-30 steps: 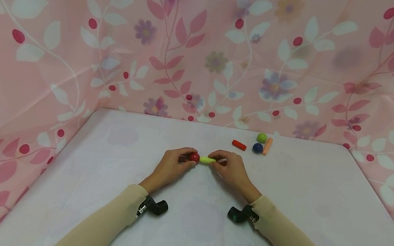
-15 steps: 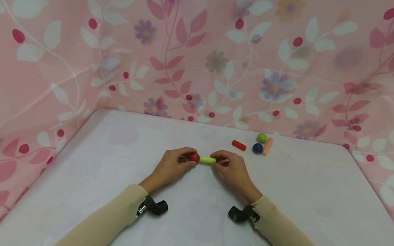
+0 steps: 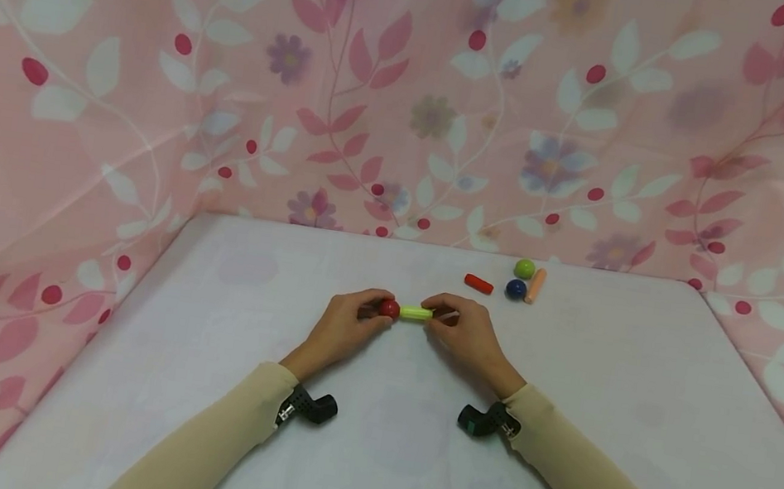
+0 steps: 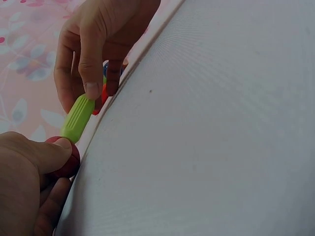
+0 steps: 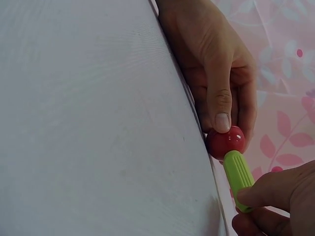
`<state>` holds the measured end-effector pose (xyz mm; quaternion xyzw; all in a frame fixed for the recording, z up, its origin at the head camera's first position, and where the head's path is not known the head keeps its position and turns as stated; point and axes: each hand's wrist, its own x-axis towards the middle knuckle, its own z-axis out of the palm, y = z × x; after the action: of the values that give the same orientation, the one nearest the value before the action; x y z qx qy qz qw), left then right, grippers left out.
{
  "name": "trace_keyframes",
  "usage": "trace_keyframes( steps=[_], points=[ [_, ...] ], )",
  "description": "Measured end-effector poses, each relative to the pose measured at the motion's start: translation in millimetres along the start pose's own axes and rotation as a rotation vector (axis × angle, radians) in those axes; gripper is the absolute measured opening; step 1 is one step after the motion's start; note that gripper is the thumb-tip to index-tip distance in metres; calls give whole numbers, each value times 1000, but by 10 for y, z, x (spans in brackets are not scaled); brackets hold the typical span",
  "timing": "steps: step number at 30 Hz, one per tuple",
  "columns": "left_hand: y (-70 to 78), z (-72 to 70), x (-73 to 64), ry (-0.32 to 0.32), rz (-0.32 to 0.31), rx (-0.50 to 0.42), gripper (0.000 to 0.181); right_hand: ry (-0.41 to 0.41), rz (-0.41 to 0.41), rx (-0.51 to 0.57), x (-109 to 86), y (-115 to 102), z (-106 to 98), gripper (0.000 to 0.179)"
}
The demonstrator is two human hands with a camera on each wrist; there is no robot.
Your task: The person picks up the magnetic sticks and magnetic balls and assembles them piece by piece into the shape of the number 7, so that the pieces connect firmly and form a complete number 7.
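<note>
Between thumb and fingers, my left hand [image 3: 345,323] holds a glossy red ball [image 3: 390,308]. Opposite it, my right hand [image 3: 472,338] pinches the right end of a short lime-green ribbed rod [image 3: 416,313]. The rod's other end meets the ball, so the two lie in one line. In the left wrist view the left thumb lies over the red ball [image 4: 69,162], and the green rod [image 4: 78,118] runs up to the right fingertips. From the right wrist, the ball [image 5: 226,141] shows several small holes, and the green rod [image 5: 237,174] sits against its side.
Behind my right hand, near the table's back edge, lie a red rod [image 3: 479,284], a dark blue ball [image 3: 516,289], a light green ball [image 3: 525,269] and a peach rod [image 3: 536,286]. A pale cloth covers the table [image 3: 379,443]. A pink floral curtain [image 3: 413,97] hangs behind it.
The right fingertips have slid back along the green rod toward its right end, baring more of it. The left hand keeps the red ball in place. The head view has shifted slightly.
</note>
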<state>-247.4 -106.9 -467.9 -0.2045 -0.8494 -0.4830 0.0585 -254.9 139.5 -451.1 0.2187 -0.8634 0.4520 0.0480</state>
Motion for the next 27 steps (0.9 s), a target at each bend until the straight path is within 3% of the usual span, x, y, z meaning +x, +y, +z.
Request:
trace_keyframes(
  steps=[13,27],
  points=[
    [-19,-35,-12,11,-8,-2,39,-5,-24,14,23,-8,-16,27],
    [8,-4,-15,-4,-25,9,39,-50,31,4,-21,22,-257,32]
  ],
)
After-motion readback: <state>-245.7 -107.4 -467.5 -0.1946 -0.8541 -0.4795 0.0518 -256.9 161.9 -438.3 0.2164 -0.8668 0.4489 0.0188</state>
